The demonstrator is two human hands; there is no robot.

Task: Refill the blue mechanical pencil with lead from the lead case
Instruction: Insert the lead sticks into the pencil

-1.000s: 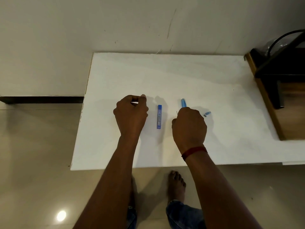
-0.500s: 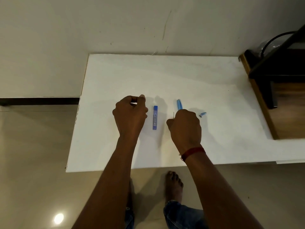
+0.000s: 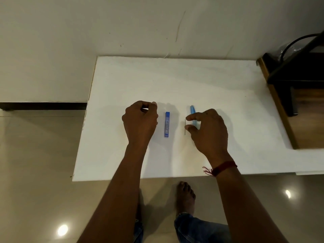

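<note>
Blue mechanical pencil (image 3: 192, 113) lies on the white worktop (image 3: 228, 102), partly hidden under the spread, empty right hand (image 3: 208, 130); a thin lead (image 3: 185, 127) lies just left of it, the lead case (image 3: 167, 124) farther left, beside the clenched left hand (image 3: 140, 121).

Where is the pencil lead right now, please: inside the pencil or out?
Out: the thin lead lies bare on the table, beside the blue pencil.

On the white table (image 3: 228, 106) lie one blue lead case (image 3: 167, 124), one blue pencil (image 3: 192, 110) and one thin lead (image 3: 185, 128).
</note>
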